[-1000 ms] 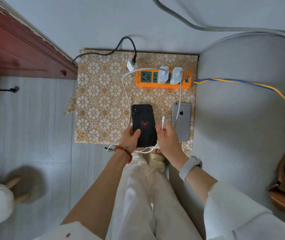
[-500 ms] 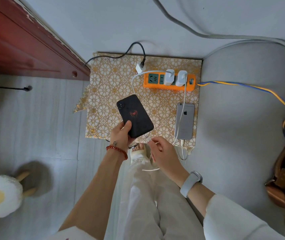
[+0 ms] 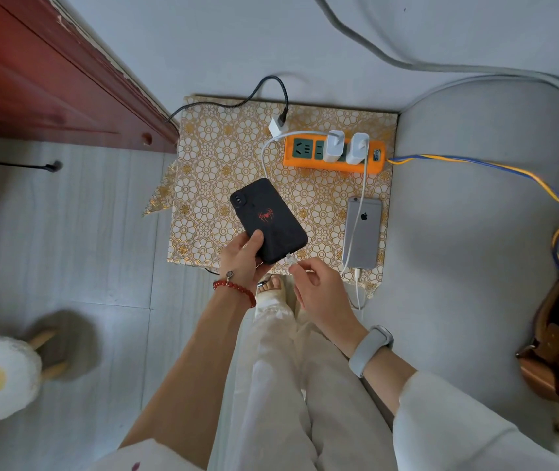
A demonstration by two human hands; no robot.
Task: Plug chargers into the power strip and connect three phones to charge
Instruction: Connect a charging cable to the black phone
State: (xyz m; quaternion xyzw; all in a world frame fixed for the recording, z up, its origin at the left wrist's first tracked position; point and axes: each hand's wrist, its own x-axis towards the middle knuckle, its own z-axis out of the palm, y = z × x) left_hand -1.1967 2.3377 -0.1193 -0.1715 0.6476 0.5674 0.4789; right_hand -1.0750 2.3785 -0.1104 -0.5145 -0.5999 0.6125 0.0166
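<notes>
Head view looks down on a patterned mat with an orange strip at its far right. Two white chargers stand plugged into the strip side by side; a third charger with a black cable lies loose just to the strip's left. A silver phone rests face down near the mat's right edge, with a white cable entering its near end.

Left hand grips the black phone at its near corner, thumb curled over the back, holding it tilted above the mat. Right hand pinches a white connector between thumb and forefinger, its tip right at the phone's bottom edge; whether it is seated I cannot tell. The white cable loops from the left plugged charger toward the phone.

To do this step well, line the connector straight with the port and push along the phone's length, not at an angle, while the left hand braces the phone against the push. Keep slack in the cable so it does not tug the charger. The loose charger looks to be what remains, along with a third phone, which is not in view.
</notes>
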